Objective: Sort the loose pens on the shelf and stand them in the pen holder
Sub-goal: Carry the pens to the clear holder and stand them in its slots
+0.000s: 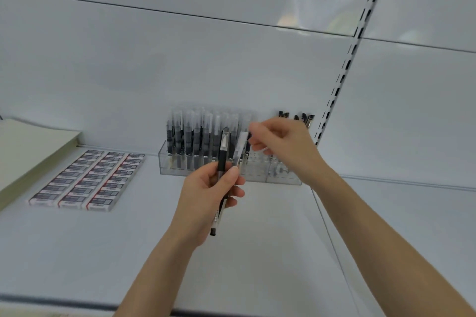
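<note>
Black pens (pixel 222 162) are gripped by left hand (pixel 206 195); one — pinched by right hand (pixel 283 141) — should be lowered upright into mid-frame holder (pixel 257 175).

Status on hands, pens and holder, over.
Left hand grips two pens, caps up. Right hand at one cap, grip blurred. Pen holder has right slots mostly free, path open.

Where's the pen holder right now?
Head view, center: the pen holder stands against the back wall, right of the eraser boxes, just beyond the left hand.
</note>
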Demonstrator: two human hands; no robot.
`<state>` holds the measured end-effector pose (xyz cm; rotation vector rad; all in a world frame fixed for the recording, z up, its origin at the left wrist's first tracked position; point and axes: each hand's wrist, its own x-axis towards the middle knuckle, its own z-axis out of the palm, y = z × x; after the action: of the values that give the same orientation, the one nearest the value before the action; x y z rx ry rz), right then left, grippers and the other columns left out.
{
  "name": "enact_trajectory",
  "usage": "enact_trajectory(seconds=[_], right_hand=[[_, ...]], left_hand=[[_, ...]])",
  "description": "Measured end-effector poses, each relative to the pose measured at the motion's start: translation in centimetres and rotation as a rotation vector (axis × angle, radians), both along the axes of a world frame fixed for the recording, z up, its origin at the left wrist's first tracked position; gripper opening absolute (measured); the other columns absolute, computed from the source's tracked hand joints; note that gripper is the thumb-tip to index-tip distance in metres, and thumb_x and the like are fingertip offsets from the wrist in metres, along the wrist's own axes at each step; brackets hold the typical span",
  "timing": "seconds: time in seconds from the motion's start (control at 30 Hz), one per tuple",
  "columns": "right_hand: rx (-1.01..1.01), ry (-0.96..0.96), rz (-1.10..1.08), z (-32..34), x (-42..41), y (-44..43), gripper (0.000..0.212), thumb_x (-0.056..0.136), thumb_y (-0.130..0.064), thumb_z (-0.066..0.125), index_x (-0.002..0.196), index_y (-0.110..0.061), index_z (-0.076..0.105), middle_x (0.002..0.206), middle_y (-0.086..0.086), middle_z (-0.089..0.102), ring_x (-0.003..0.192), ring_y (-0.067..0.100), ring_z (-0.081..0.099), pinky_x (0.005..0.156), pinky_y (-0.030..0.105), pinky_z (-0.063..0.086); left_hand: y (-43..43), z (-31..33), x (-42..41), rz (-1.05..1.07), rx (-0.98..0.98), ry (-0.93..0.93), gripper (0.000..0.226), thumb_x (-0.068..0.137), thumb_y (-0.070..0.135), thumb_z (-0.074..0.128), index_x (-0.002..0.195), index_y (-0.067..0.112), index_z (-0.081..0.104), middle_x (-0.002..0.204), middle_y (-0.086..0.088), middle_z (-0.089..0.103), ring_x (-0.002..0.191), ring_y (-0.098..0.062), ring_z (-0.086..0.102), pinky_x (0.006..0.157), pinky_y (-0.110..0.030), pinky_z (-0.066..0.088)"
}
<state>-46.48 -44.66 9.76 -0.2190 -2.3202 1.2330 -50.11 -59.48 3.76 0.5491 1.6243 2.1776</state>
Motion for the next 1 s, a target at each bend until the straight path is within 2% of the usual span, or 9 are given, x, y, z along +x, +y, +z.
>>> enact_trajectory(seconds=[0.07, 0.13, 0.2, 0.27, 0.33, 0.43, 0.53, 0.77, 1.0], right_hand=[[-0.003, -0.053, 0.063, -0.2, 0.6, -0.5, 0.009, 0.084, -0.035, 0.063, 0.08, -0.027, 0.066, 0.071, -0.007, 0.071, 0.07, 0.004, 0.069, 0.068, 0.017, 0.054], [-0.071, -0.02, 0.063, 0.0, 0.9, -0.1, 0.005, 0.084, -0.027, 0.064, 0.082, -0.023, 0.065, 0.067, -0.008, 0.07, 0.065, 0.005, 0.068, 0.064, 0.016, 0.054], [-0.212, 0.055, -0.006, 0.5, 0.8, 0.9, 0.006, 0.087, -0.018, 0.062, 0.089, -0.013, 0.065, 0.063, -0.006, 0.069, 0.061, 0.008, 0.069, 0.062, 0.019, 0.056], [-0.285, 0.156, -0.116, 1.4, 0.6, 2.0, 0.011, 0.088, -0.012, 0.059, 0.097, -0.006, 0.062, 0.066, -0.003, 0.069, 0.059, 0.009, 0.069, 0.061, 0.021, 0.057], [-0.234, 0.247, -0.208, 2.1, 0.0, 2.8, 0.009, 0.09, -0.012, 0.056, 0.097, -0.009, 0.061, 0.07, -0.001, 0.067, 0.062, 0.011, 0.068, 0.065, 0.025, 0.058], [-0.062, 0.29, -0.27, 2.3, -1.4, 3.1, 0.007, 0.092, -0.016, 0.052, 0.096, -0.016, 0.058, 0.074, -0.005, 0.064, 0.07, 0.013, 0.068, 0.074, 0.034, 0.057], [0.088, 0.227, -0.255, 1.8, -2.9, 3.0, 0.01, 0.093, -0.017, 0.05, 0.099, -0.016, 0.058, 0.075, -0.005, 0.062, 0.077, 0.019, 0.068, 0.08, 0.04, 0.055], [0.24, 0.138, -0.233, 1.9, -4.7, 2.7, 0.019, 0.093, -0.019, 0.048, 0.103, -0.01, 0.061, 0.084, 0.005, 0.065, 0.082, 0.024, 0.066, 0.082, 0.04, 0.053], [0.237, 0.161, -0.23, 1.6, -5.2, 2.7, 0.017, 0.092, -0.015, 0.047, 0.099, -0.008, 0.061, 0.078, 0.006, 0.065, 0.079, 0.027, 0.066, 0.082, 0.044, 0.053]], left_hand=[[0.6, 0.1, 0.2, -0.022, 0.003, -0.006, 0.007, 0.088, 0.011, 0.056, 0.088, 0.011, 0.063, 0.067, 0.0, 0.068, 0.055, -0.009, 0.063, 0.05, -0.017, 0.049], [0.9, 0.0, 0.3, -0.024, 0.007, -0.013, 0.009, 0.089, 0.012, 0.055, 0.091, 0.011, 0.064, 0.073, -0.001, 0.071, 0.065, -0.009, 0.068, 0.058, -0.019, 0.055], [0.9, -0.1, 0.1, 0.008, 0.0, -0.024, 0.013, 0.09, 0.016, 0.053, 0.092, 0.012, 0.066, 0.083, -0.002, 0.071, 0.077, -0.01, 0.068, 0.071, -0.025, 0.057], [0.5, -0.2, -0.3, 0.067, -0.041, -0.026, 0.015, 0.091, 0.022, 0.052, 0.09, 0.016, 0.066, 0.087, 0.0, 0.069, 0.084, -0.012, 0.065, 0.075, -0.03, 0.056], [0.0, -0.3, -0.6, 0.114, -0.094, -0.012, 0.016, 0.091, 0.025, 0.051, 0.089, 0.018, 0.065, 0.08, 0.001, 0.064, 0.074, -0.011, 0.063, 0.062, -0.023, 0.053], [-0.5, -0.3, -0.7, 0.158, -0.148, 0.025, 0.02, 0.092, 0.025, 0.05, 0.091, 0.01, 0.064, 0.066, 0.001, 0.046, 0.046, -0.006, 0.042, 0.04, -0.015, 0.033], [-0.9, -0.2, -0.7, 0.175, -0.167, 0.016, 0.027, 0.094, 0.028, 0.047, 0.093, 0.005, 0.062, 0.061, 0.002, 0.039, 0.042, -0.006, 0.032, 0.039, -0.016, 0.023], [-1.6, 0.1, -0.8, 0.163, -0.15, -0.043, 0.027, 0.098, 0.022, 0.036, 0.091, 0.016, 0.062, 0.06, 0.001, 0.047, 0.04, -0.004, 0.035, 0.039, -0.016, 0.022], [-1.5, 0.2, -0.6, 0.169, -0.152, -0.032, 0.022, 0.097, 0.017, 0.039, 0.089, 0.014, 0.059, 0.061, 0.0, 0.049, 0.041, -0.006, 0.035, 0.041, -0.018, 0.023]])
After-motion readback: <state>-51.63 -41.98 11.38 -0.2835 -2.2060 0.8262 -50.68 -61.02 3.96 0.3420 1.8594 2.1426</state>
